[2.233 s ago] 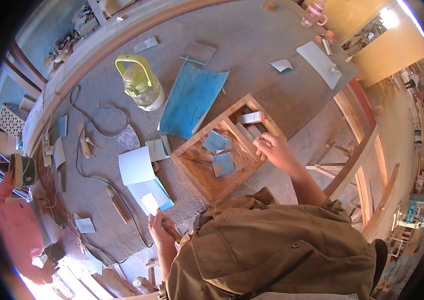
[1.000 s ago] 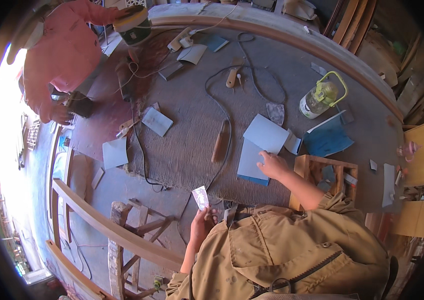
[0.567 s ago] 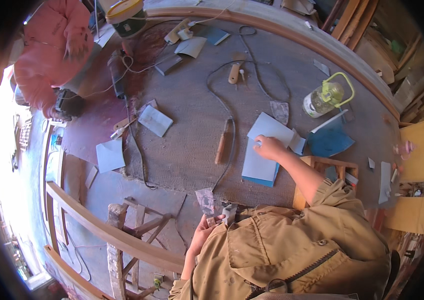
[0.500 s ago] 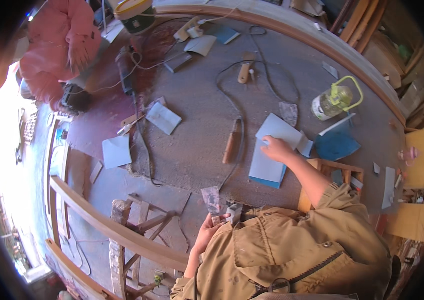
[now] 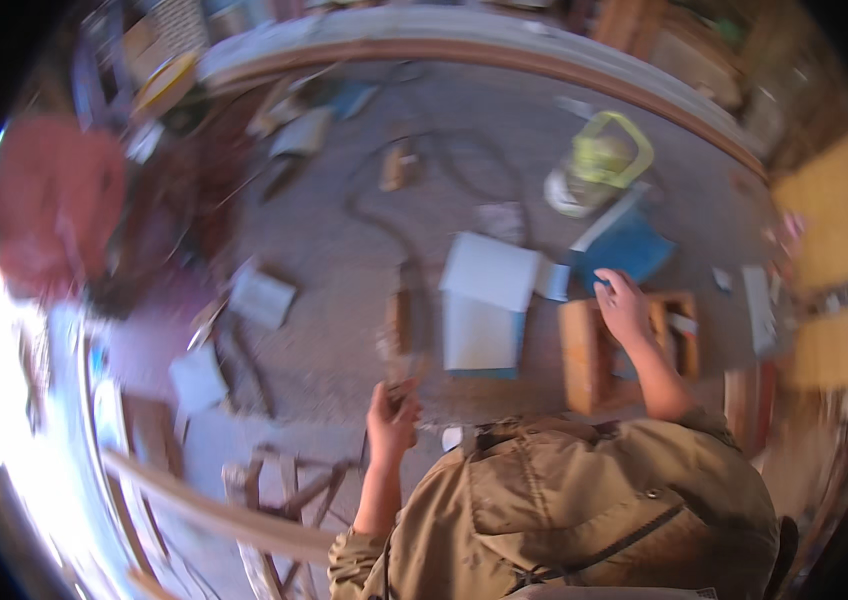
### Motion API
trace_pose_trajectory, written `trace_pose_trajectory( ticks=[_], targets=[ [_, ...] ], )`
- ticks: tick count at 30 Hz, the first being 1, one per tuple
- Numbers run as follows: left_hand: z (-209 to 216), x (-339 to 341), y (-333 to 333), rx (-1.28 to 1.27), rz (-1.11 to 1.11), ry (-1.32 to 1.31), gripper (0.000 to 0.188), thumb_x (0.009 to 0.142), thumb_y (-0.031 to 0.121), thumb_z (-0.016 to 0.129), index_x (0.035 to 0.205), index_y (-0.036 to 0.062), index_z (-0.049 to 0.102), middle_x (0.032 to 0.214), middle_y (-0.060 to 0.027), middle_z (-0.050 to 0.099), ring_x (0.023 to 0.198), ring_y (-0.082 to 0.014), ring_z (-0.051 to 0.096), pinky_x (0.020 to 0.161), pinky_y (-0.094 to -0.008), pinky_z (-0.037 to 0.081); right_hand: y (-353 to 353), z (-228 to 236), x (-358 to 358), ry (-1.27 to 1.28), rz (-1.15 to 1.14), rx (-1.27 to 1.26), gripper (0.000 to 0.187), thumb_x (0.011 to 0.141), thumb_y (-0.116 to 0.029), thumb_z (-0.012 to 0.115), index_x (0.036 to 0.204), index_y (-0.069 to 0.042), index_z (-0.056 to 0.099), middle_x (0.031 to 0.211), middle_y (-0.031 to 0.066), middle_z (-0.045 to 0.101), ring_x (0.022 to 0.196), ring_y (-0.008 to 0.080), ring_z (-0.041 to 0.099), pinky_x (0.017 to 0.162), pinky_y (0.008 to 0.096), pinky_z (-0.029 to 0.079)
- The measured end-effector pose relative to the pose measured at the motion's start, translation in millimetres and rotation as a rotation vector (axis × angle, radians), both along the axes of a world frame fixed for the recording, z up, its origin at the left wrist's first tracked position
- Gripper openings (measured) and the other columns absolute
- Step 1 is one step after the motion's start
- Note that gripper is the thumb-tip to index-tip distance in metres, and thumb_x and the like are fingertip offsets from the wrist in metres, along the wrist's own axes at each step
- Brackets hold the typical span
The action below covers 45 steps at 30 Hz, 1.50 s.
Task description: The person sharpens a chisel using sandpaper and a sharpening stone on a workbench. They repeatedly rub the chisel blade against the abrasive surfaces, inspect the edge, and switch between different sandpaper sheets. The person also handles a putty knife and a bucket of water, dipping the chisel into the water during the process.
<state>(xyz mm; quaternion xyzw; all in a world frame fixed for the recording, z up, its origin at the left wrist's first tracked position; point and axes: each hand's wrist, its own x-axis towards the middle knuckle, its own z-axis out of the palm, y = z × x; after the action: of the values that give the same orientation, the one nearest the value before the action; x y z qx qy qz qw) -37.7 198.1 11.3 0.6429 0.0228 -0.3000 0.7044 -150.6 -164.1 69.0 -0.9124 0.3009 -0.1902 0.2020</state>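
Note:
My left hand (image 5: pixel 394 420) is at the near edge of the table, its fingers closed round a small piece blurred by motion. Just beyond it lies a wooden-handled tool (image 5: pixel 399 318). My right hand (image 5: pixel 624 305) hovers over the left part of a wooden box (image 5: pixel 576 360) with compartments, its fingers loosely bent and apart, with nothing seen in them. Left of that hand lie overlapping pale sheets (image 5: pixel 489 270), blue on the underside like sandpaper. Past the hand rests a crumpled blue sheet (image 5: pixel 634 245).
A clear bottle with a lime-green handle (image 5: pixel 599 165) stands at the far right. Dark cords cross the table's middle. Loose pale sheets (image 5: pixel 262 295) lie at left. Beyond them a person in a pink top (image 5: pixel 54 200) works. A wooden frame rail (image 5: pixel 214 510) stands at near left.
My right hand has left the pale sheets and moved right, over the wooden box. My left hand has risen from beside my jacket onto the table edge. The view has shifted and blurred.

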Motion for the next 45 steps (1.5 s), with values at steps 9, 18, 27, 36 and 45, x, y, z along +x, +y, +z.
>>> trace_pose_trajectory(
  ticks=[9,18,27,36,45],
  targets=[
    [-2.6,-50.1,-64.4,0.035,-0.189,0.076,0.029,0.086,0.002,0.054,0.114,0.001,0.048,0.096,-0.0076,0.061,0.063,-0.0089,0.052,0.053,-0.0222,0.044,-151.1,-26.9,-157.4,0.217,-0.825,0.064,0.03,0.082,-0.034,0.055,0.099,-0.011,0.062,0.101,0.0125,0.064,0.096,0.0321,0.059,0.081,0.0423,0.047],
    [21.7,-128.7,-114.4,0.183,0.004,-0.05,0.031,0.087,0.004,0.053,0.117,0.001,0.047,0.092,-0.0061,0.061,0.06,-0.0087,0.049,0.052,-0.0225,0.042,-209.7,-47.4,-91.5,0.262,-0.092,0.026,0.034,0.073,-0.004,0.055,0.101,-0.02,0.066,0.097,0.0123,0.058,0.094,0.0297,0.057,0.078,0.041,0.047],
    [31.8,-218.8,-181.5,0.253,0.2,-0.13,0.034,0.085,0.012,0.058,0.117,0.0043,0.049,0.087,-0.0031,0.058,0.06,-0.0086,0.047,0.051,-0.0234,0.039,-308.5,32.8,-145.7,-0.445,-0.028,-0.094,0.005,0.08,-0.012,0.063,0.083,-0.014,0.067,0.079,0.0065,0.059,0.07,0.0194,0.059,0.058,0.0314,0.048],
    [24.4,-238.3,-211.2,0.45,0.374,-0.145,0.033,0.082,0.016,0.065,0.111,0.0097,0.052,0.073,0.0022,0.049,0.052,-0.0048,0.041,0.037,-0.019,0.029,-387.8,83.3,-218.1,-1.127,-0.315,-0.039,0.007,0.084,-0.009,0.063,0.089,-0.004,0.066,0.075,-0.0004,0.056,0.066,0.0048,0.049,0.059,0.0203,0.041],
    [24.7,-247.0,-220.2,0.348,0.42,-0.109,0.026,0.084,0.011,0.063,0.107,0.0061,0.051,0.079,0.0013,0.054,0.056,-0.0044,0.045,0.049,-0.0178,0.037,-358.4,27.4,-156.3,-0.649,-0.286,-0.126,0.013,0.08,-0.015,0.064,0.091,-0.009,0.065,0.08,0.0074,0.063,0.06,0.0181,0.058,0.053,0.0302,0.046]
  ],
)
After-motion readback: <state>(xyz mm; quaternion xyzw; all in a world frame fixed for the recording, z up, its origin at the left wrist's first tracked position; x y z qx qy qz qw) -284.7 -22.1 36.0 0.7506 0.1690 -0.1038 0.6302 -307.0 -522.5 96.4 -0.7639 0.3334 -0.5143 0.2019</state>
